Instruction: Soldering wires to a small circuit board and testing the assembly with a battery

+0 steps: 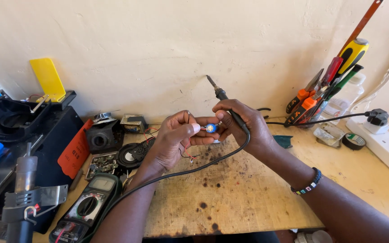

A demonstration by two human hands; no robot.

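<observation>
Both hands met above the middle of the wooden desk (248,198), close to the wall; the left hand (174,137) had its grip closed on a small blue round part (210,128), pinched between thumb and fingertips, with thin red and black wires (190,155) trailing down from under the palm. The right hand (244,123) had its grip clamped on the dark handle of a soldering iron (223,96), whose metal tip pointed up and away toward the wall; the fingers of that hand also touched the blue part from the right side; so the part sat held between the two hands, clear of the desk. The iron's black cable (194,170) ran from under the right hand, down across the desk and along the left forearm. A beaded bracelet (309,183) circled the right wrist.

The desk surface was scorched with dark spots. To the left lay a green multimeter (88,207), a small circuit board (102,163), a round black speaker (129,155), and an orange card (75,153) leaning on a black case; a grey heat gun (23,189) stood at the near left corner; a yellow plastic piece (48,78) rose behind it. At the right, screwdrivers and pliers (329,87) leaned against the wall; a roll of black tape (353,141) lay beside a white power strip (386,146) with a plug (377,118) in it.
</observation>
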